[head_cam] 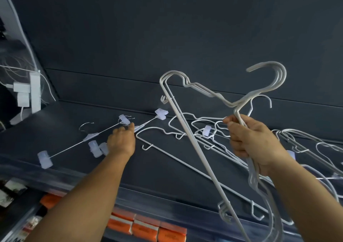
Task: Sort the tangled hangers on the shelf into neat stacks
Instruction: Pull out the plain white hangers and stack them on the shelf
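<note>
Hangers: right hand grips a bunch of white hangers at the necks, fingers curled round the wires just under the hooks. Bunch is lifted clear of the shelf and tilted; the hooks point up and right, shoulders run up-left to a rounded corner, long bottom bars drop down across the middle of the view. Looks like three or four nested together; exact count can't be told.

Left hand is stretched forward onto the shelf, fingertips on a clip hanger, at the thin metal bar near a translucent clip. Fingers bent at the bar, but whether they pinch it or just touch it can't be told, since the back of the hand hides the contact. That hanger lies flat, bar running diagonally from a clip at lower left toward the upper right. Two more translucent clips sit just beside the left wrist.

Between and behind both hands: loose pile of white wire hangers lying flat and overlapped on the dark shelf, spreading to the right edge behind the right forearm. One large hanger lies flat in front of the pile.

Far left: white power strip with plugs and cables. Below the shelf edge: orange packets in a row.
</note>
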The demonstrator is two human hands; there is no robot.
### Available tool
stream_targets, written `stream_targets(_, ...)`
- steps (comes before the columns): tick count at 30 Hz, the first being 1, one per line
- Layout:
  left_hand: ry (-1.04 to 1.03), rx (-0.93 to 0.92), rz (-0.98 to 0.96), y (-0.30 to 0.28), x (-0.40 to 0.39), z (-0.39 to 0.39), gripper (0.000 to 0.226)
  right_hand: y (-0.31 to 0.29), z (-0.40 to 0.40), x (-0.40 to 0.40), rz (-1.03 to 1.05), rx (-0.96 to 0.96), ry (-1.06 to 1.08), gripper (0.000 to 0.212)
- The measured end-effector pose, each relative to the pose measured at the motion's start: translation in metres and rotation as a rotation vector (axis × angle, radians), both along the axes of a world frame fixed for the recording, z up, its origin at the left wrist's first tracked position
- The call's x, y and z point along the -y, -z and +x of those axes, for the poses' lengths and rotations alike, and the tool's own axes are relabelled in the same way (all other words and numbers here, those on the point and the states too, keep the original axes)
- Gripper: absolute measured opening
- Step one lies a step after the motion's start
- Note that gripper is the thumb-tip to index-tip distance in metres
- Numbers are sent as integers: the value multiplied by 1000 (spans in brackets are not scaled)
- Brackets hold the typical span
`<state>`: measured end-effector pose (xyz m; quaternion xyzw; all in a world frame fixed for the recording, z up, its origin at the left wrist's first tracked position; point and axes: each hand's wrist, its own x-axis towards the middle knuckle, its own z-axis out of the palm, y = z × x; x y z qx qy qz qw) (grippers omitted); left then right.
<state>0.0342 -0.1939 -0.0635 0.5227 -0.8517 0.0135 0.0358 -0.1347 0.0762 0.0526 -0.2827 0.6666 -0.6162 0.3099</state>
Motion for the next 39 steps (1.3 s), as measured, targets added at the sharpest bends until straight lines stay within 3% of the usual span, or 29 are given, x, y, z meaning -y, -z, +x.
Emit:
stream_targets(10,-82,-54,90,-11,-2,4,68,3,4,12,11,5,-26,17)
stream_targets(13,22,-374,57,-44,-36,-11,65,1,9,14,10,-2,-43,14)
stream_targets(17,302,-1004,172,-101,-121,-35,32,-2,18,17,-17,-6,-76,15)
stream_targets(21,419,-1176,456,-129,-187,-54,26,-2,24,16,-4,-110,-119,10)
stream_targets(25,320,-1242,639,-132,-215,-66,34,-1,25,3,-7,-209,-179,12)
stream_targets(28,201,-1195,764,-126,-227,-74,27,1,27,-8,-10,-401,-255,31)
stream_targets(33,-15,-1274,850,-116,-235,-83,22,5,14,-22,72,-344,-481,23)
stream_targets(36,-90,-1338,882,-118,-240,-87,19,2,-5,-34,207,-433,-648,44)
stream_targets(37,-103,-1368,896,-119,-243,-89,19,0,-13,-41,219,-425,-653,44)
stream_targets(39,-108,-1450,923,-123,-246,-90,20,0,-29,-47,140,-311,-520,22)
